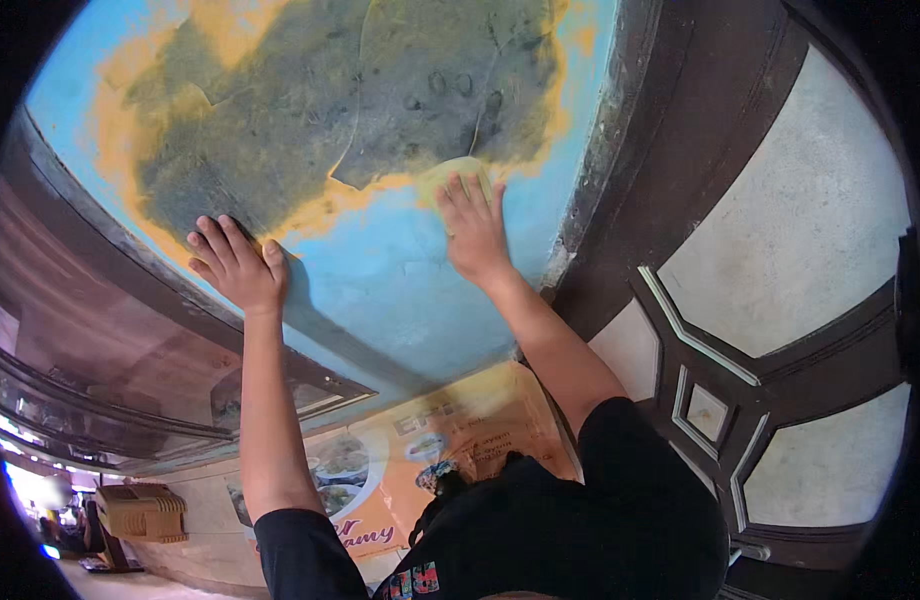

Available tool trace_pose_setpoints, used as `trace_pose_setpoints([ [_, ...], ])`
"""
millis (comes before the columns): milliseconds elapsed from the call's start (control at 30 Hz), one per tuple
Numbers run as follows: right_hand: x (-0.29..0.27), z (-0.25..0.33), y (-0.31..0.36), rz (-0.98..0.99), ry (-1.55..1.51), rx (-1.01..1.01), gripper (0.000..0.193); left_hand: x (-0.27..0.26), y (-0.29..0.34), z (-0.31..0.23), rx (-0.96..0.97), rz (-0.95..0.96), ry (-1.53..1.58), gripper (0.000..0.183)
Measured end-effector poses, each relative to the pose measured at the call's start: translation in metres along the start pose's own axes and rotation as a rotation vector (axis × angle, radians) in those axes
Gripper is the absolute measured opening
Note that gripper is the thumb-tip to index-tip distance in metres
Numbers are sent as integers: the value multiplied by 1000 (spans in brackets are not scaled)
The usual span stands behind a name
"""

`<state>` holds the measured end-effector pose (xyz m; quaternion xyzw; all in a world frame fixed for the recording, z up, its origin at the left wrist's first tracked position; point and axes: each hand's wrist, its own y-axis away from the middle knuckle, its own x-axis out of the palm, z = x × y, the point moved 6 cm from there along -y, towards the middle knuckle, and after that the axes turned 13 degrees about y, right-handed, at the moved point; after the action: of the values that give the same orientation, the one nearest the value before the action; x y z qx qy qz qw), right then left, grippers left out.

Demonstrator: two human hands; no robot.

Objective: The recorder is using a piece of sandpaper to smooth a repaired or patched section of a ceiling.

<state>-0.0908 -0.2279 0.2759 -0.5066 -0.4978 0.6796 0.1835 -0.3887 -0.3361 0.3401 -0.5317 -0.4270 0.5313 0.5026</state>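
Observation:
In front of me is a light blue wall with a large grey patch, ringed by ragged yellow-orange edges. My left hand lies flat near the patch's lower left corner, fingers stretched and nothing in it. Farther right, my right hand presses a pale yellow, rounded pad against the wall at the patch's lower edge. Its fingers lie over the pad; whether this is a sponge, a cloth or a folded abrasive sheet I cannot tell. Thin raised or cracked lines run across the grey area.
A dark door with pale panels stands on the right, its frame bordering the wall. Dark glossy woodwork curves along the left. Below lies an orange printed sheet, dusted yellow. A tan plastic object is at lower left, near a blurred person.

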Motion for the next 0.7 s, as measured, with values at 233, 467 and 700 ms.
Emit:
trace_pose_setpoints([
  [233,11,-12,-5,-31,-4,175,61,11,6,13,-41,34,0,66],
  [467,14,-21,-5,-80,0,239,63,14,7,15,-14,15,-22,65],
  [700,11,-26,-2,-95,19,326,58,13,11,17,-17,8,-32,66],
])
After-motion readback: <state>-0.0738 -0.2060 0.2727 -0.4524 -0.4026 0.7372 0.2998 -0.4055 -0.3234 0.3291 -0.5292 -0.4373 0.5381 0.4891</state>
